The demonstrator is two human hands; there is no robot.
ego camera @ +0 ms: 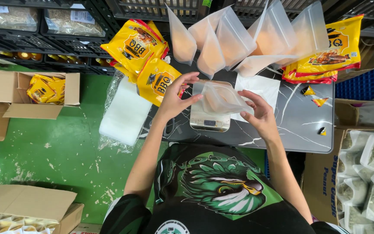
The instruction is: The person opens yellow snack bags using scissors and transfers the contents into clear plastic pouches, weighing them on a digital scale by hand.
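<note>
My left hand (176, 97) and my right hand (258, 110) hold a clear, empty plastic pouch (224, 99) between them, just above a small steel kitchen scale (208, 120) on a dark marbled table (291, 123). The left fingers pinch the pouch's left edge; the right fingers grip its right side. Yellow snack packets (146, 60) lie at the table's left end, close to my left hand. A row of frosted stand-up pouches (239, 41) stands open behind the scale.
More yellow packets (332, 52) lie at the table's right. A bundle of clear bags (124, 112) hangs off the left edge. Cardboard boxes (33, 89) sit on the green floor; a box of filled pouches (369, 173) stands on the right. Black crates (44, 26) line the back.
</note>
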